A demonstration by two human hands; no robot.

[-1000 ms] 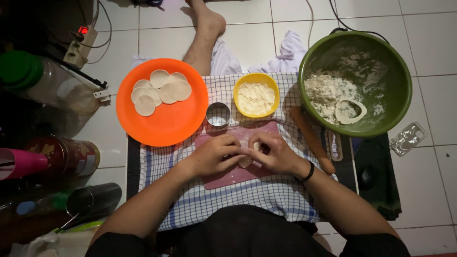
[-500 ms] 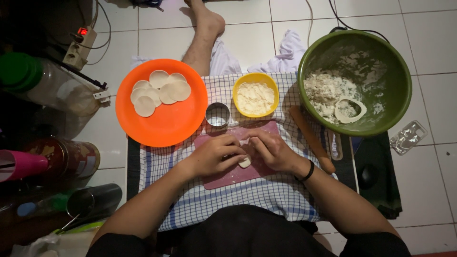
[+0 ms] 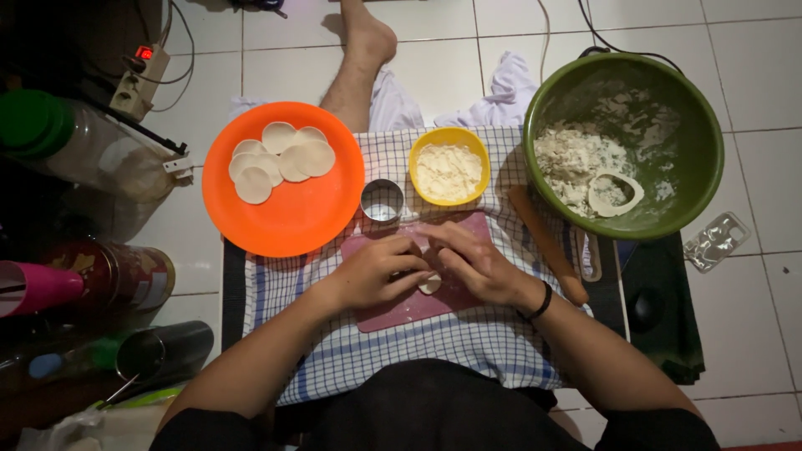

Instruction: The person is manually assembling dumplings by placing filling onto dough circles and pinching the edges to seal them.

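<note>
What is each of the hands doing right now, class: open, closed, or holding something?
Left hand: curled shut, pinching the small piece of dough over the pink board.
Right hand: curled shut on the same dough from the other side.

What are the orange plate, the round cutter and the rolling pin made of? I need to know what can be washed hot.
Orange plate: probably plastic, uniformly bright with a soft sheen.
Round cutter: looks like metal, silvery and reflective.
Rolling pin: apparently wood, matte brown; its grain is too dim to confirm.

Dim indoor light, white floor tiles (image 3: 434, 75) brightest, deep shadow at left edge, sharp centre, slight wide-angle bending.
</note>
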